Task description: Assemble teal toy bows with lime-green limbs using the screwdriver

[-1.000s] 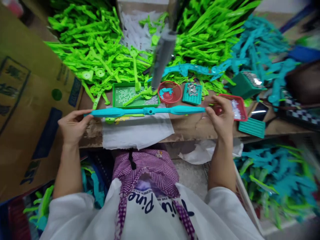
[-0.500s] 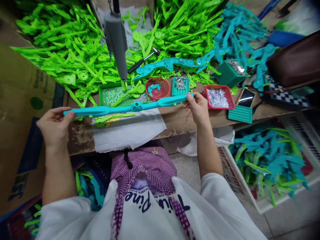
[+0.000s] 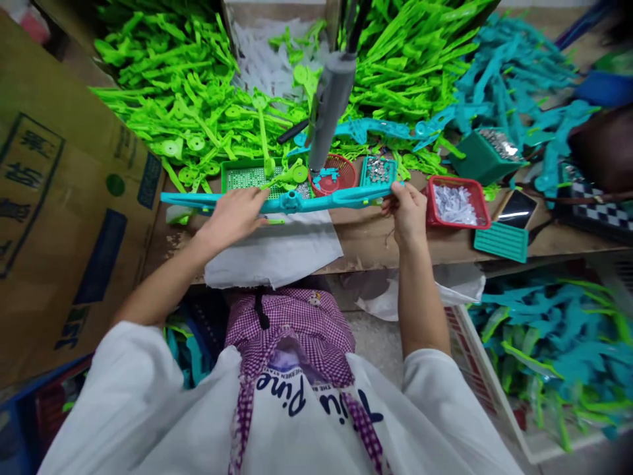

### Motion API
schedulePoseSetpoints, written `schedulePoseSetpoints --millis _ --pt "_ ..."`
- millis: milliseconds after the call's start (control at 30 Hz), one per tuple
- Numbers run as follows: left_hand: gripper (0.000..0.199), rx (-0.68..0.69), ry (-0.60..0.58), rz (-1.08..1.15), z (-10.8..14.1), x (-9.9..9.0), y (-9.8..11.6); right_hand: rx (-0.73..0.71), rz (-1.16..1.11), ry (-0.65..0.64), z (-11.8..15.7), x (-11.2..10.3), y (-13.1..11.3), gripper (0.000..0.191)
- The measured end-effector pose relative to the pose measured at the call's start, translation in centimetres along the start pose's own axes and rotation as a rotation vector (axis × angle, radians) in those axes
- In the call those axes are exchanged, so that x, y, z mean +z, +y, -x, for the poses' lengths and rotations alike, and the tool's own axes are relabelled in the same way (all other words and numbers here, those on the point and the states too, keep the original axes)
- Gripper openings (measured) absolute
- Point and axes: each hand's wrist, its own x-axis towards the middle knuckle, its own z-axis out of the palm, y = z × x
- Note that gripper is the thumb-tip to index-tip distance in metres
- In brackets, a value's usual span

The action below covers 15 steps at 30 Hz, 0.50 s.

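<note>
R hand point(image 3: 409, 212) has the long blue bar point(image 3: 346, 197) pinched by its R end, thumb vs. fingers. L hand point(image 3: 235, 216) lies across the bar's L half, fingers part-curled; can't tell if it's gripping. Bar's held crosswise above the desk point(image 3: 368, 241), nr the white cloth point(image 3: 277, 254), just this side of the red basket point(image 3: 349, 173).

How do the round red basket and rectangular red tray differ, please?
The round red basket holds small turquoise pieces, whereas the rectangular red tray holds white pieces. The basket is partly hidden behind the grey tool; the tray shows beside the right hand. Both are red and on the table.
</note>
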Motion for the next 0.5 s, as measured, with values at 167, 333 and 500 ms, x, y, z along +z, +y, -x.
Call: schedulePoseSetpoints --millis 167,333,500 --pt "0.026 -0.07 0.05 0.045 0.1 1.3 1.4 -0.077 -0.068 0.04 6.3 -1.7 -2.2 0.033" --pt "0.047 -0.28 0.392 0.118 8.1 2.6 5.3 -0.085 -0.074 0.084 14.6 -3.8 -0.6 0.022" --pt "0.039 -0.41 0.408 0.24 12.3 6.9 8.2 0.204 -0.251 0.113 16.9 -3.2 2.7 0.019"
